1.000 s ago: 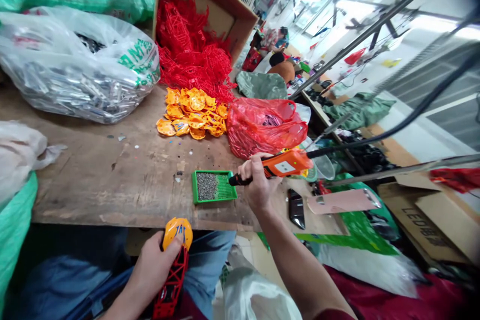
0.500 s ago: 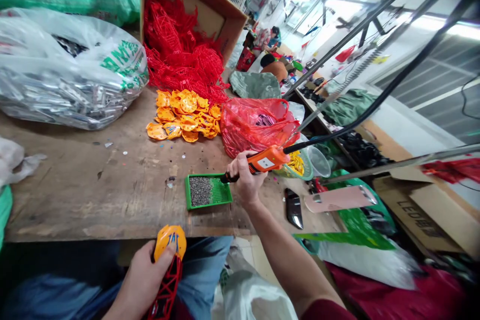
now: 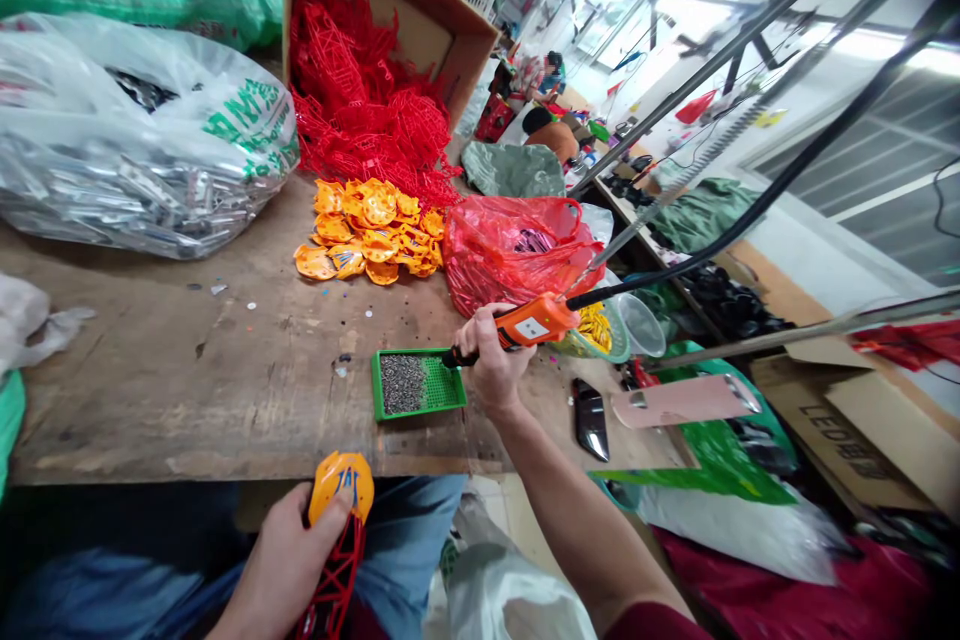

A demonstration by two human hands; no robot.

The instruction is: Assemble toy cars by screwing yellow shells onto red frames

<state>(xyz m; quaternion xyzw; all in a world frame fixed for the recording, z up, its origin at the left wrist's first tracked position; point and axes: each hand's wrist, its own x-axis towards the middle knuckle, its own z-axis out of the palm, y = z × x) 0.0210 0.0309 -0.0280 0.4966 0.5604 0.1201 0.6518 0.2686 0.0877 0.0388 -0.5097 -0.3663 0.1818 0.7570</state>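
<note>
Orange-and-black corded driver (image 3: 538, 320) has shifted slightly inward over the green rectangular tray (image 3: 442, 394), gripped by right fingers (image 3: 470, 334); left fingers (image 3: 330, 522) pinch a yellow rounded shell (image 3: 351, 472) and red lattice frame (image 3: 341, 565).

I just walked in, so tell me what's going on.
A person's left grip holds an orange cover and a red frame together, in front of the table's near edge. The right grip holds a corded orange tool, its black nose at a green tray of small metal bits. More orange covers lie piled farther back.

Lit white from ceiling lights (image 3: 694, 12) overhead; glinting on the clear bag (image 3: 150, 145); dark beneath the table (image 3: 187, 400); blurred, stretched toward edges.
</note>
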